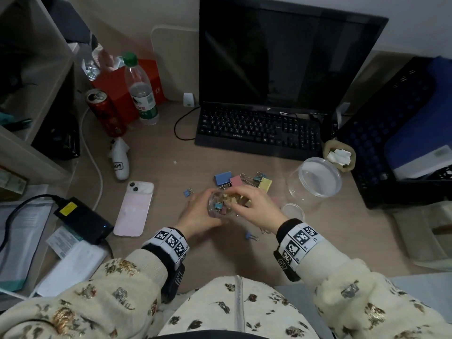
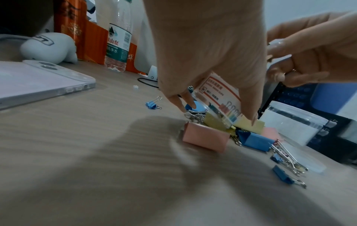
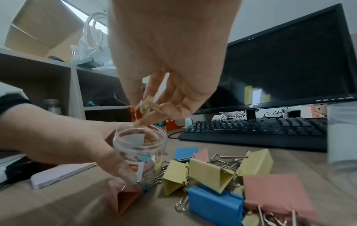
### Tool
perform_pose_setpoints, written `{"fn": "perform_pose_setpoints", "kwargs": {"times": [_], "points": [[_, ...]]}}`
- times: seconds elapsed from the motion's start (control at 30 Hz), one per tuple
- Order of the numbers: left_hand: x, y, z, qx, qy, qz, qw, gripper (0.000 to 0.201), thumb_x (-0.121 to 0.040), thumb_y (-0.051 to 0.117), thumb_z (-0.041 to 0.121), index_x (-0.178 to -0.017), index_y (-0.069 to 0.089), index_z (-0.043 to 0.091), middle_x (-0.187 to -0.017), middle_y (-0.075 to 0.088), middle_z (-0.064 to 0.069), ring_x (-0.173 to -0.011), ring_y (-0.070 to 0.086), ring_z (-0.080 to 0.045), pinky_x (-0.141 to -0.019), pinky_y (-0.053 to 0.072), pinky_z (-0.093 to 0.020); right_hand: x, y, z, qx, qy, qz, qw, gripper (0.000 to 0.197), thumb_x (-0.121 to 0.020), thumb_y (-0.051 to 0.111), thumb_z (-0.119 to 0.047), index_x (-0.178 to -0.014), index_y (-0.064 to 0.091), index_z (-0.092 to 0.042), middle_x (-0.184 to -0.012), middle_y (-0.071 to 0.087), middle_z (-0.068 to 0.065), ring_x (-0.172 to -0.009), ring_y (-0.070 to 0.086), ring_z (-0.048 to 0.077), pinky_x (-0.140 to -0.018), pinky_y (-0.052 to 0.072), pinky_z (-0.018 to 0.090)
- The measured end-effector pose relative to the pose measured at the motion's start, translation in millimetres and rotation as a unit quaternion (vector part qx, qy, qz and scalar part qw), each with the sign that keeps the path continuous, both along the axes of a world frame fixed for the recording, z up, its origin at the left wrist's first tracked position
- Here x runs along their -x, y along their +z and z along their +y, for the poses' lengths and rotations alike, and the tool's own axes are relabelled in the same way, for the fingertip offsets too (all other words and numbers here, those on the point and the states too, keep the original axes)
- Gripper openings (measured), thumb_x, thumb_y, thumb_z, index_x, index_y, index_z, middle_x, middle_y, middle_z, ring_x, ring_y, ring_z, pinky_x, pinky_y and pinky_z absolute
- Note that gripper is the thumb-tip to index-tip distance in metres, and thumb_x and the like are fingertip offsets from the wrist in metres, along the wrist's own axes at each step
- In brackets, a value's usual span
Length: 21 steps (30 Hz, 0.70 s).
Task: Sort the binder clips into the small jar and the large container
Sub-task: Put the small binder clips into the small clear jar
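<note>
My left hand grips the small clear jar, which stands on the desk with several small clips inside. My right hand hovers over the jar's open mouth and pinches a small yellow binder clip in its fingertips. Large blue, pink and yellow binder clips lie in a pile just behind and right of the jar. Two small blue clips lie loose on the desk. The large clear container stands open at the right and looks empty.
A clear lid lies beside the large container. A pink phone and a black charger lie to the left. Behind are a keyboard, a water bottle and a red can. A black crate stands right.
</note>
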State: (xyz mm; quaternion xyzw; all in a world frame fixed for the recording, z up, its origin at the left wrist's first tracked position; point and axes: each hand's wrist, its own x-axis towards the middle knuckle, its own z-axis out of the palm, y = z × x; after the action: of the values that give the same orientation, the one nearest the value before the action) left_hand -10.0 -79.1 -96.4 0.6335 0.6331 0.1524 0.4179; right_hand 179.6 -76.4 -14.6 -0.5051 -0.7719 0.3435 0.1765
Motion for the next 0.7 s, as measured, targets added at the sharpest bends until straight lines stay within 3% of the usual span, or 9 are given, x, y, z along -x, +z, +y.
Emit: {"fn": "perform_pose_setpoints", "kwargs": {"times": [0.13, 0.23, 0.33, 0.4, 0.5, 0.7], "points": [[-0.9, 2.0, -0.1, -0.012, -0.002, 0.002, 1.0, 0.086, -0.047, 0.081, 0.062, -0.123, 0.045, 0.046, -0.123, 0.058, 0.008, -0.118, 0.048, -0.019, -0.099, 0.044, -0.041, -16.3, -13.7, -8.2, 0.022, -0.047, -0.005, 0.999, 0.017, -0.089, 0.063, -0.029, -0.105, 0.066, -0.024, -0.1, 0.059, -0.005, -0.086, 0.057, 0.013, -0.078, 0.051, 0.033], [2.3, 0.0, -3.3, -0.005, -0.003, -0.006, 1.0, 0.087, -0.051, 0.082, 0.057, -0.128, 0.044, 0.04, -0.127, 0.056, 0.004, -0.121, 0.045, -0.02, -0.102, 0.041, -0.041, -30.2, -29.1, -16.4, 0.061, 0.002, -0.159, 0.985, 0.035, -0.083, 0.062, -0.038, -0.115, 0.058, -0.024, -0.113, 0.054, -0.004, -0.099, 0.056, 0.015, -0.082, 0.05, 0.037], [4.7, 1.3, -6.5, 0.004, -0.003, -0.006, 1.0, 0.093, -0.045, 0.074, 0.066, -0.129, 0.042, 0.042, -0.13, 0.054, 0.004, -0.124, 0.044, -0.02, -0.103, 0.04, -0.043, -34.5, -41.8, -26.5, 0.085, 0.071, -0.286, 0.952, 0.047, -0.077, 0.065, -0.043, -0.118, 0.05, -0.025, -0.115, 0.048, -0.004, -0.091, 0.054, 0.017, -0.069, 0.044, 0.03], [5.9, 4.2, -7.5, 0.008, -0.005, -0.005, 1.0, 0.096, -0.046, 0.075, 0.066, -0.131, 0.041, 0.041, -0.133, 0.053, 0.004, -0.126, 0.042, -0.019, -0.105, 0.039, -0.044, -33.3, -50.4, -31.9, 0.093, 0.074, -0.301, 0.946, 0.046, -0.076, 0.066, -0.04, -0.115, 0.049, -0.022, -0.113, 0.047, -0.002, -0.089, 0.053, 0.018, -0.068, 0.044, 0.03], [7.8, 6.1, -7.6, 0.005, -0.007, -0.001, 1.0, 0.091, -0.055, 0.085, 0.054, -0.133, 0.041, 0.037, -0.134, 0.052, 0.005, -0.126, 0.041, -0.019, -0.106, 0.038, -0.045, -29.3, -59.2, -35.2, 0.112, 0.056, -0.303, 0.945, 0.038, -0.078, 0.065, -0.03, -0.111, 0.05, -0.018, -0.114, 0.047, 0.001, -0.094, 0.056, 0.024, -0.076, 0.052, 0.039], [9.4, 9.7, -10.3, -0.002, -0.002, 0.004, 1.0, 0.09, -0.058, 0.087, 0.049, -0.134, 0.042, 0.034, -0.136, 0.051, 0.006, -0.127, 0.041, -0.018, -0.106, 0.038, -0.045, -28.5, -63.4, -33.5, 0.138, 0.022, -0.267, 0.953, 0.016, -0.081, 0.058, -0.012, -0.097, 0.06, -0.01, -0.107, 0.055, 0.008, -0.096, 0.055, 0.026, -0.08, 0.048, 0.035]]}}
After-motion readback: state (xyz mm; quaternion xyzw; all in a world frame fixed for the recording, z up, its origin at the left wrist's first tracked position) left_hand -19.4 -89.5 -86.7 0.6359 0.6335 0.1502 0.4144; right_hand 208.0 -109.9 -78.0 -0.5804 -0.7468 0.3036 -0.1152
